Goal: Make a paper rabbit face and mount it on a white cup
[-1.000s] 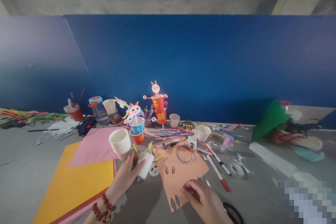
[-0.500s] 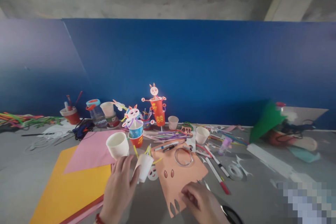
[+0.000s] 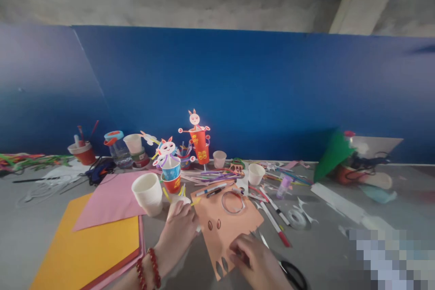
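Note:
My left hand, with red beaded bracelets at the wrist, is wrapped over a small white paper cup. Most of that cup is hidden behind the fingers; yellow strips stick out around its top. My right hand is curled with thumb and fingers together above the lower right edge of a peach paper sheet. Whatever its fingers may pinch is hidden. Two small ear shapes are drawn on this sheet, and two leaf-shaped holes are cut near its bottom corner. Scissors with black handles lie beside my right hand.
A larger white cup stands left of my left hand. Behind are cup figures with rabbit faces, one on a red cup. Yellow paper and pink paper lie left. Markers and a tape roll lie right.
My left hand has moved right and away from me, from beside the small white cup to closing over it. My right hand stays nearly where it was. The view has shifted slightly.

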Demonstrator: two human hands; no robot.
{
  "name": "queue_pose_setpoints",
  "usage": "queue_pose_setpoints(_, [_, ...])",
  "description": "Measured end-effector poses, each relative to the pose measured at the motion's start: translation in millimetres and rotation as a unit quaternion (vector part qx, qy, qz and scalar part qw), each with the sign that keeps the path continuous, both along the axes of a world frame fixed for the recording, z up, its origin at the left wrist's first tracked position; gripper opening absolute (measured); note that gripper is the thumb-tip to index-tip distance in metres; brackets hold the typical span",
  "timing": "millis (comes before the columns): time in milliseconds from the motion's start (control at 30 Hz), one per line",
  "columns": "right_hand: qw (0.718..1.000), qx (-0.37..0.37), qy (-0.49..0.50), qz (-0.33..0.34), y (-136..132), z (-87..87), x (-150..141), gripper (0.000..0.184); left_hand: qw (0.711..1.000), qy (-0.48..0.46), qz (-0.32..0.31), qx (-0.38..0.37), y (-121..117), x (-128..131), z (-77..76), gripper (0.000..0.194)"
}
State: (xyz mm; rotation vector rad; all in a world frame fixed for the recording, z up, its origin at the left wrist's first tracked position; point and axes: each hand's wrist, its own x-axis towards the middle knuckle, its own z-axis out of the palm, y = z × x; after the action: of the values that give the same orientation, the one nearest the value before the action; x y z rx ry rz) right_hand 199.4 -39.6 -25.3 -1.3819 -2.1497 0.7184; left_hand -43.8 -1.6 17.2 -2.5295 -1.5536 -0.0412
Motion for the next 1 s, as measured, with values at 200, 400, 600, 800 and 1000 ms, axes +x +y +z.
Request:
queue_pose_setpoints(200, [1.0, -0.017, 0.013, -0.014, -3.5, 8.2, -2.7, 0.007, 1.0, 0.009, -0.018, 0.016, -0.5, 1.3, 6.5, 0.023])
queue_pose_setpoints(400, [1.0, -0.012, 0.028, -0.008, -3.3, 8.6, -4.2, 0.008, 0.999, 0.035, -0.014, 0.018, 1.2, 7.4, 13.3, 0.024])
queue_pose_setpoints(600, [1.0, -0.008, 0.023, -0.005, -3.5, 10.2, -3.2, 0.011, 0.999, 0.021, -0.037, 0.005, -0.8, 7.5, 17.0, 0.023])
queue_pose_setpoints(800, [1.0, -0.015, 0.015, 0.0, -2.0, 4.7, -2.0, 0.009, 0.996, 0.062, -0.063, 0.018, -3.3, -4.2, 14.8, 0.024])
queue_pose_setpoints(1000, [0.998, -0.028, 0.054, -0.008, -0.2, 1.3, -3.1, 0.014, 0.974, -0.218, -0.015, 0.062, -18.8, -11.8, 21.0, 0.019])
